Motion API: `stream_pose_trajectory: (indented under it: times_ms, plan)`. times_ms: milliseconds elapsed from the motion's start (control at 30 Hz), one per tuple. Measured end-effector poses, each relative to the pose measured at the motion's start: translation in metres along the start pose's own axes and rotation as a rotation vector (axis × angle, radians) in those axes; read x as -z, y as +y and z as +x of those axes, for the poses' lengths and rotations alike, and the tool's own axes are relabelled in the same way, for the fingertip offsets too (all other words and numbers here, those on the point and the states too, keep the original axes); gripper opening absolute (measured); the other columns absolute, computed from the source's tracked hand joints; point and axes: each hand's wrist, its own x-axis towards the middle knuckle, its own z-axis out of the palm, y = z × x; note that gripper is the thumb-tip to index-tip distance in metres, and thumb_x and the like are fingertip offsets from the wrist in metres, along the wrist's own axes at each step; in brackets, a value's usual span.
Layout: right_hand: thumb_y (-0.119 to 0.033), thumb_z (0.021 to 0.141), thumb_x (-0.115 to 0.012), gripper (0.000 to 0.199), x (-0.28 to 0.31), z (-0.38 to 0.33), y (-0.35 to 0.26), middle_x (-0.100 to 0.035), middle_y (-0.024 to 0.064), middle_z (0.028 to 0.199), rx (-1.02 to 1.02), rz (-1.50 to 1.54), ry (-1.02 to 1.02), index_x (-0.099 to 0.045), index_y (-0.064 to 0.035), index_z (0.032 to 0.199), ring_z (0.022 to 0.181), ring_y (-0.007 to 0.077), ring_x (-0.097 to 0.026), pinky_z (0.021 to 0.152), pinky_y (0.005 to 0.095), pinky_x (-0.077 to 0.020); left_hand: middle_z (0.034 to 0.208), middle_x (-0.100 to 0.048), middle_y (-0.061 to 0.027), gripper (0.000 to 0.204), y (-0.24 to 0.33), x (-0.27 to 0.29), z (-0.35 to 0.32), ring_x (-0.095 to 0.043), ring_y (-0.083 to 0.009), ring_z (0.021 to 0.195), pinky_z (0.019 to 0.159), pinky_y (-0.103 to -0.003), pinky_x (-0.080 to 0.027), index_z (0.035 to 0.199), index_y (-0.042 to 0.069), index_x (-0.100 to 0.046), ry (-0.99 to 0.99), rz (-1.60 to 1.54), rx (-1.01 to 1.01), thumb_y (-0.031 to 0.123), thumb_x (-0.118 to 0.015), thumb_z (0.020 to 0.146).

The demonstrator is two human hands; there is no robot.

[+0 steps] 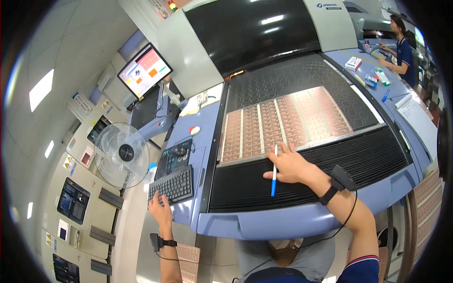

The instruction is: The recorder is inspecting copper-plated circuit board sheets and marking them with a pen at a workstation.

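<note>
A copper-coloured circuit panel (311, 113) with rows of repeated patterns lies on the black machine bed (245, 92). At its near edge is my right hand (295, 166), fingertips touching the panel's border. A white marker with a blue end (273, 184) is held in that hand, between thumb and fingers, its blue end toward me. Over to the left, my left hand (160, 210) rests at the front of a black keyboard (173, 185), fingers spread on the keys and holding nothing.
A mouse (180, 150) sits behind the keyboard, below a lit monitor (144, 70). A fan (123, 153) stands at left. On the right ledge are small boxes (353, 63), a blue pen (385, 95) and a notebook (417, 120). Another person (403, 54) works at far right.
</note>
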Motion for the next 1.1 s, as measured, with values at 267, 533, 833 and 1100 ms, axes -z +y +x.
stream_pose_trajectory:
  times_ms: [267, 533, 833, 1100]
  plan:
    - [-0.030, 0.093, -0.069, 0.044, 0.048, -0.001, -0.026, -0.067, 0.0251, 0.105, -0.031, 0.344, 0.087, -0.059, -0.0016, 0.125, 0.098, 0.0411, -0.066, 0.089, 0.0481, -0.0526, 0.099, -0.075, -0.0151, 0.027, 0.204, -0.020, 0.022, -0.073, -0.0225, 0.092, 0.082, -0.032, -0.055, 0.114, -0.001, -0.070, -0.350, -0.878, -0.371, 0.015, -0.069, 0.092]
    - [-0.017, 0.084, -0.075, 0.033, 0.045, -0.007, -0.052, -0.068, 0.0122, 0.076, 0.262, 0.260, 0.234, -0.067, -0.0091, 0.115, 0.067, 0.0313, -0.068, 0.060, 0.0396, -0.0546, 0.091, -0.072, -0.0097, 0.025, 0.258, -0.068, 0.003, -0.069, -0.0283, 0.083, 0.072, -0.037, -0.055, 0.105, 0.005, -0.066, -0.298, -0.932, -0.881, 0.011, -0.075, 0.082]
    - [-0.009, 0.083, -0.074, 0.034, 0.029, -0.014, -0.057, -0.067, 0.0097, 0.069, 0.268, 0.287, 0.357, -0.068, -0.0084, 0.117, 0.058, 0.0266, -0.066, 0.053, 0.0364, -0.0524, 0.085, -0.071, -0.0105, 0.024, 0.263, -0.059, -0.015, -0.073, -0.0237, 0.074, 0.065, -0.032, -0.057, 0.103, 0.000, -0.061, -0.257, -1.206, -0.729, 0.000, -0.071, 0.081]
    - [-0.009, 0.086, -0.071, 0.028, 0.025, -0.004, -0.060, -0.065, 0.0126, 0.067, 0.227, 0.329, 0.339, -0.069, -0.0076, 0.114, 0.058, 0.0309, -0.065, 0.052, 0.0390, -0.0515, 0.078, -0.068, -0.0111, 0.019, 0.257, -0.059, -0.019, -0.069, -0.0219, 0.065, 0.059, -0.030, -0.055, 0.094, 0.002, -0.063, -0.276, -1.143, -0.709, -0.005, -0.069, 0.077]
